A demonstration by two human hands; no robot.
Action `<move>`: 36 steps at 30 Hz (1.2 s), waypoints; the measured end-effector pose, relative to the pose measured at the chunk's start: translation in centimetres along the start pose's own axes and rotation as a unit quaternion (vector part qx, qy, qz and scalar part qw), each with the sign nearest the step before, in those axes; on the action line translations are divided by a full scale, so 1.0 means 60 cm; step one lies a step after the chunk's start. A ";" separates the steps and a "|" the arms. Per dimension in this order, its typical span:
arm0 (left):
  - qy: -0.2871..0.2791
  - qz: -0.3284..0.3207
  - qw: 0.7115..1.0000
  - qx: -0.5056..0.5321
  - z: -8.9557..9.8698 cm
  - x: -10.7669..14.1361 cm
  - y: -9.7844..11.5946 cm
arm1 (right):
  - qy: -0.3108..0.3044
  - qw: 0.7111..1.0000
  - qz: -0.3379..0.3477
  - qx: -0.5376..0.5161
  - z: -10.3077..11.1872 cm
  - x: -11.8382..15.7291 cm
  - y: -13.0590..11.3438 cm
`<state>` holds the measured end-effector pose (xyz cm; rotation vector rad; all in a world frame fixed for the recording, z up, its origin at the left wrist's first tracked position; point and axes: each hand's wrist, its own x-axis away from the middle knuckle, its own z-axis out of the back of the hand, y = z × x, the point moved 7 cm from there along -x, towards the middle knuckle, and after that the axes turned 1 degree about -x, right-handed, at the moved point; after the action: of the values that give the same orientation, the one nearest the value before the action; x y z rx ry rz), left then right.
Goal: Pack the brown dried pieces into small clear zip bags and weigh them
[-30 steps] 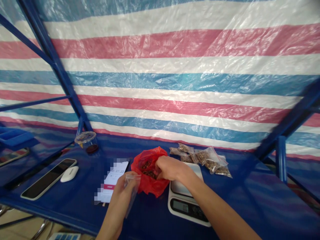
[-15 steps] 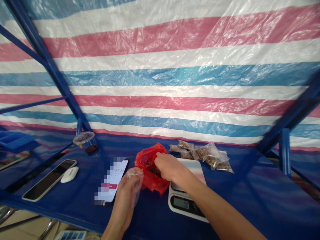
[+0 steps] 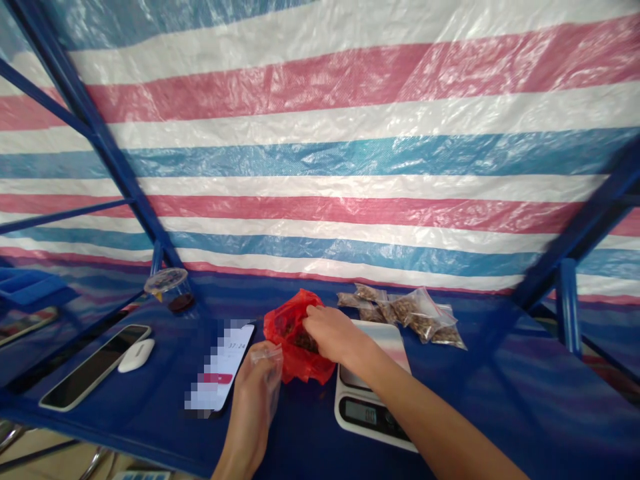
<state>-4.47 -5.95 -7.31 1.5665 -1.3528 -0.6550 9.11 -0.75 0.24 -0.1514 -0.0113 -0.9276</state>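
The right hand (image 3: 327, 330) is reaching down into the crumpled red plastic bag (image 3: 295, 340), fingertips hidden, grip unclear; the left hand (image 3: 255, 387) is pinching a clear plastic zip bag (image 3: 275, 380).

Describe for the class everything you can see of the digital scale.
The digital scale has a white body, a shiny, metallic-looking platform and a black front panel whose display seems to read 0.0. It lies flat on the blue table, right of the red plastic bag; whether they touch is unclear. The right forearm crosses above, hiding part of the panel and platform.
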 end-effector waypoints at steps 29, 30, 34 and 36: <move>-0.105 -0.197 0.947 -0.231 -0.113 -0.064 0.101 | 0.143 0.916 0.027 -0.375 0.100 0.043 0.102; -0.111 -0.197 0.947 -0.229 -0.116 -0.071 0.090 | 0.162 0.920 0.018 -0.357 0.106 0.046 0.103; -0.148 -0.209 0.935 -0.246 -0.129 -0.074 0.060 | 0.214 0.945 0.011 -0.246 0.124 0.055 0.083; -0.157 -0.221 0.923 -0.274 -0.133 -0.069 0.054 | 0.211 0.959 0.007 -0.187 0.127 0.055 0.066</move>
<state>-0.15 0.54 -1.77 1.3304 -0.9056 -1.4788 14.68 0.01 7.53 -0.3004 0.5633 -0.9265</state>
